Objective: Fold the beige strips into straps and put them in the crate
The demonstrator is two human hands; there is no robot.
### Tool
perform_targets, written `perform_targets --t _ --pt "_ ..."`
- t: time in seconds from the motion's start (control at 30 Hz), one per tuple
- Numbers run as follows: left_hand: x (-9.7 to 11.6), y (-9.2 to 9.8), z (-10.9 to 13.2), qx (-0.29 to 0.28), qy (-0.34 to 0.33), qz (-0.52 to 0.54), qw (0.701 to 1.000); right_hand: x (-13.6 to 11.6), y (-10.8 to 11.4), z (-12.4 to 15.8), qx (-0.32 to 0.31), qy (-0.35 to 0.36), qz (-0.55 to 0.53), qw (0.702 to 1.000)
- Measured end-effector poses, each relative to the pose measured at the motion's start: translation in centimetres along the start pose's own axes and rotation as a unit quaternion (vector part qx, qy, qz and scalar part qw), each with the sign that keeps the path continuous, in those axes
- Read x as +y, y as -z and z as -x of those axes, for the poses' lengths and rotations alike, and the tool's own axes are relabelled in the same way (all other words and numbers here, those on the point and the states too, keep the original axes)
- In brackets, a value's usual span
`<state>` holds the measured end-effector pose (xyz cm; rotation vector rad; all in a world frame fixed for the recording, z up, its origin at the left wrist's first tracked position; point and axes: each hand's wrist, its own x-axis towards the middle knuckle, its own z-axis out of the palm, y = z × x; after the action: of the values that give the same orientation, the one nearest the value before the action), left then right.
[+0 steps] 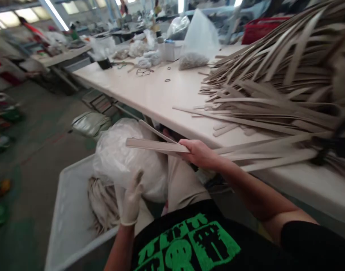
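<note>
My right hand (199,152) is bare and closed on a bundle of flat beige strips (155,143) that sticks out to the left, just off the table's near edge. My left hand (130,201) wears a white glove; its fingers point up, loosely spread, holding nothing, against a crumpled clear plastic bag (124,154) on my lap. Below the bag, a white plastic bin (69,222) holds a bunch of pale strips (101,203). A large heap of the same beige strips (276,75) covers the right part of the cream table (161,94).
Far along the table lie plastic bags (199,41), white containers (169,49), scissors and small rings. A red crate (259,28) stands behind the heap. More tables and a person are at the back left. A grey bag (90,123) lies on the floor.
</note>
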<state>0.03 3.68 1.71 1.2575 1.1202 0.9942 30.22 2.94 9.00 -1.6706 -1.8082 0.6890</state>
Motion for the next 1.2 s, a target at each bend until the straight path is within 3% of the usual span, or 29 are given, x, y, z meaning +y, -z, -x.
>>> perform_targets --t 0.1,0.17,0.27,0.37,0.47,0.53,0.6,0.67,0.77,0.83,0.93,1.07,1.2 --pt "-1.5 -3.0 0.3 -0.078 0.049 0.135 0.987 -1.6 -5.5 0.4 -0.107 -0.009 -0.229 0.967" --pt "-1.6 -4.6 0.4 -0.066 0.072 0.186 0.978 -2.2 -8.8 1.2 -0.155 -0.039 -0.316 0.935" --pt "-1.0 -5.6 1.1 -0.007 0.092 0.225 0.970 -2.4 -12.6 2.5 -0.186 -0.082 -0.351 0.914" --pt "-0.7 -5.2 1.8 0.009 0.073 0.257 0.964 -2.0 -15.0 3.5 -0.191 -0.102 -0.318 0.923" --pt "-1.1 -4.7 1.6 0.008 0.046 0.249 0.967 -1.3 -16.3 3.6 -0.162 -0.083 -0.218 0.959" --pt "-1.6 -4.8 1.3 0.056 0.052 0.235 0.969 -1.0 -16.8 3.2 -0.123 -0.070 -0.141 0.980" --pt "-2.0 -5.2 1.0 0.122 0.062 0.244 0.960 -0.8 -17.3 2.9 -0.107 -0.079 -0.137 0.982" --pt "-2.2 -5.7 0.8 0.149 0.063 0.271 0.949 -0.7 -17.5 2.7 -0.123 -0.122 -0.234 0.957" --pt "-2.0 -6.0 0.9 0.121 0.062 0.302 0.944 -0.9 -17.2 2.8 -0.170 -0.191 -0.417 0.872" --pt "-1.7 -5.9 0.9 0.107 0.068 0.305 0.944 -0.9 -16.8 3.1 -0.198 -0.194 -0.498 0.822" --pt "-1.4 -5.5 0.8 0.097 0.085 0.315 0.940 -0.6 -16.6 3.3 -0.212 -0.196 -0.560 0.777" --pt "-1.9 -5.1 0.5 0.081 0.127 0.330 0.932 0.5 -18.1 3.0 -0.154 -0.273 -0.582 0.751" --pt "-2.7 -5.1 0.5 0.090 0.146 0.367 0.914 1.1 -18.6 2.2 0.000 -0.263 -0.586 0.767"
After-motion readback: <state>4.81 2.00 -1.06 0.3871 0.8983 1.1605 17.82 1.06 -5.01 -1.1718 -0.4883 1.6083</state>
